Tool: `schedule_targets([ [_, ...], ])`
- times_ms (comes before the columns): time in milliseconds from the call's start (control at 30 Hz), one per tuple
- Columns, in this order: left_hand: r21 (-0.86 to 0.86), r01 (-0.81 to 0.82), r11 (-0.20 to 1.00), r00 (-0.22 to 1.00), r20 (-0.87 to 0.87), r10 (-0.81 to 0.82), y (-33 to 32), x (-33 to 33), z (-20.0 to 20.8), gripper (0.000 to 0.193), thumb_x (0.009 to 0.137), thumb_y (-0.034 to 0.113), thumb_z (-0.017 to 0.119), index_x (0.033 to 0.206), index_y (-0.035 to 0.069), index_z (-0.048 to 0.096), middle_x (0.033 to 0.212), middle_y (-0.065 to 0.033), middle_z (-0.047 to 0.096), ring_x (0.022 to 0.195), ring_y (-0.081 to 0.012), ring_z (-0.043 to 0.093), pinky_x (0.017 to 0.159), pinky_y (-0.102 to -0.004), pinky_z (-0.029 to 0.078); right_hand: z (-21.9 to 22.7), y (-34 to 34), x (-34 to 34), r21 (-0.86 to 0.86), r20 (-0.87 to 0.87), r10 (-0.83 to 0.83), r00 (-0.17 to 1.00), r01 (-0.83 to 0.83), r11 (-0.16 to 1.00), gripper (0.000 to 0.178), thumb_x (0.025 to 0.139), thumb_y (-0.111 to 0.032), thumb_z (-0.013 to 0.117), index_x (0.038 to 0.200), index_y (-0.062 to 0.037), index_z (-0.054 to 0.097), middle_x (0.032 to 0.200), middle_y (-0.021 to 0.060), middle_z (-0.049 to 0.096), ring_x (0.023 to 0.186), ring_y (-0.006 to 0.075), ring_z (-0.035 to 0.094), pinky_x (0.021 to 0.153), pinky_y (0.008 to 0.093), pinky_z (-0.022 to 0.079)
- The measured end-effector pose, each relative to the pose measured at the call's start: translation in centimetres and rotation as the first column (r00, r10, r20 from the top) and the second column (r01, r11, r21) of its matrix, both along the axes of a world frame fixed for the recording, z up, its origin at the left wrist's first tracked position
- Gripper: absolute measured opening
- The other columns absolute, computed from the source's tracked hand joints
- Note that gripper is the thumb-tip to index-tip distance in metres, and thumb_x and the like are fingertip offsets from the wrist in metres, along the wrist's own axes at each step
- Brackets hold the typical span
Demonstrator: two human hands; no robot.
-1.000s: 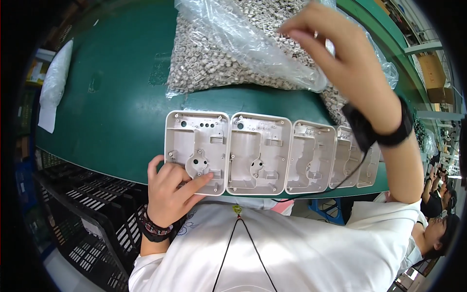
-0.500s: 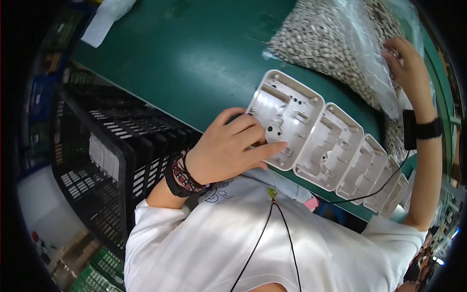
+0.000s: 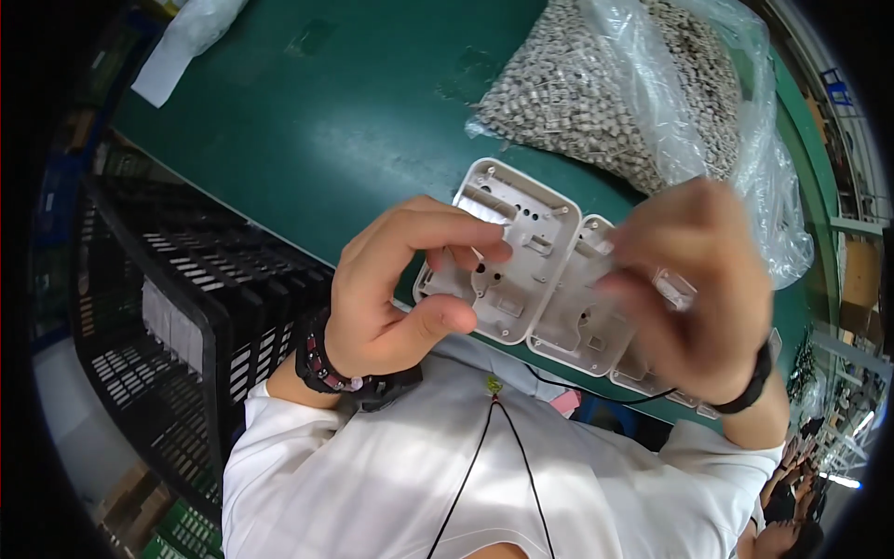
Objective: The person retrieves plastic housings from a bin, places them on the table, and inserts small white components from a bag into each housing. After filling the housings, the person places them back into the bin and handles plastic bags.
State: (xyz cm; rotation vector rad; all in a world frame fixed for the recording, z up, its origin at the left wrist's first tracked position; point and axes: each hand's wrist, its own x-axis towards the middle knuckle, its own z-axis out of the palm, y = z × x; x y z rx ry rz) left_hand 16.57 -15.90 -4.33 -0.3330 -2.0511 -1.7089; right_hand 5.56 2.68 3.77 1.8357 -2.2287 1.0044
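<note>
My left hand [image 3: 396, 279] hovers over the nearest white plastic housing [image 3: 523, 281], its fingers curved and thumb spread apart, with nothing seen in its grasp. This housing is shallow, with small posts, ribs and dark holes inside. My right hand [image 3: 694, 289] is over the second housing [image 3: 568, 321] and those beyond it, fingers bent. Motion smears it, so whether it holds anything is unclear. A whitish patch shows between its thumb and fingers. Beyond the hands lies a clear plastic bag [image 3: 670, 130] full of small greyish-white parts [image 3: 577, 98].
The green table [image 3: 363, 121] carries a white wrapped bundle [image 3: 191, 47] at its far left. A black slatted crate [image 3: 209, 326] stands against the table's left edge. A black cord [image 3: 605, 399] runs along the front toward my right wrist.
My right hand has come away from the bag, toward me and left, over the housings. My left hand has lifted off the nearest housing's edge and opened.
</note>
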Motion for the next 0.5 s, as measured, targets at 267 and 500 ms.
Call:
schedule_targets([
  [267,-0.012,0.098,0.995,0.984,0.15,-0.095,0.4,-1.0,0.8,0.024,0.077,0.02,0.066,0.092,0.002,0.062,0.076,-0.0073,0.062,0.063,-0.0159,0.055,0.055,-0.0245,0.04,-2.7,-0.9,0.9,-0.006,0.03,0.031,0.999,-0.03,1.0,0.025,0.064,-0.007,0.072,0.085,-0.0062,0.06,0.07,0.0015,0.056,0.061,0.0172,0.052,0.06,0.0299,0.032],
  [500,-0.033,0.006,0.999,0.983,0.185,0.0,-0.3,-0.6,0.1,0.018,0.075,0.01,0.067,0.092,0.004,0.064,0.075,-0.006,0.061,0.061,-0.0161,0.057,0.052,-0.0241,0.041,-2.5,-2.1,0.2,0.092,-0.188,0.022,0.982,-0.004,0.996,0.021,0.065,-0.009,0.07,0.084,-0.0064,0.061,0.07,0.0,0.056,0.06,0.0155,0.052,0.061,0.0298,0.032],
])
